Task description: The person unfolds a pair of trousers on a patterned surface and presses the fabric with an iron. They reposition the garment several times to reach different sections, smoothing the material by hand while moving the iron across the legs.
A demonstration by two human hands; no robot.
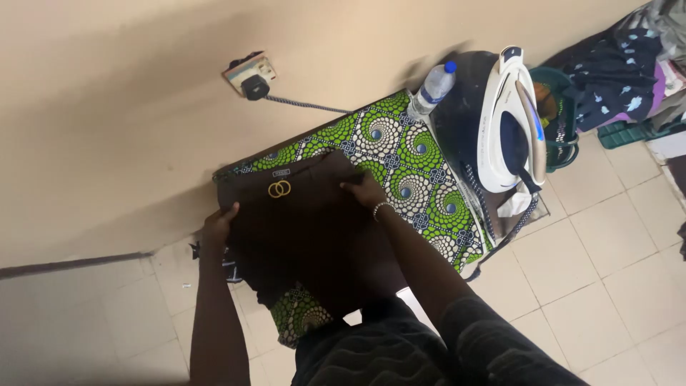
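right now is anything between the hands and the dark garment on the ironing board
Nothing visible. The left hand grips the dark garment at its left edge, and the right hand presses on its top right corner. The iron and water bottle stand apart, further right.
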